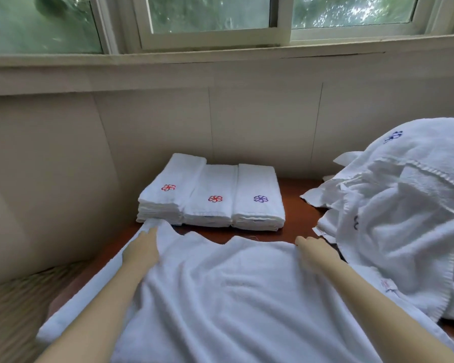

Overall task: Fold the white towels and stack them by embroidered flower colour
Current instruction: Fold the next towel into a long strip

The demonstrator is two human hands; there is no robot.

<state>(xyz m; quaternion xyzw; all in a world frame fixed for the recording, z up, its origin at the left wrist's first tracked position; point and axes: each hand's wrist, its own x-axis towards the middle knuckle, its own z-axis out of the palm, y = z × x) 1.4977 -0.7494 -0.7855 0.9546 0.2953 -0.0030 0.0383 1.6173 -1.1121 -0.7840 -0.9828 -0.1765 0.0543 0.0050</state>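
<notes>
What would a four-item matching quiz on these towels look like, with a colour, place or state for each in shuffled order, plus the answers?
Column one:
1. left folded stack
2. right folded stack
3. unfolded heap
4. spread towel

Column two:
A. purple flower on top
B. left hand and right hand at its far edge
C. red flower on top
D. piled loosely at the right, blue flower showing

Pairs: 1-C, 2-A, 3-D, 4-B.

White folded towels [212, 197] bore red and purple pinwheel flowers; the white heap [404, 205] showed blue embroidery; the table [294, 200] was reddish-brown.
</notes>
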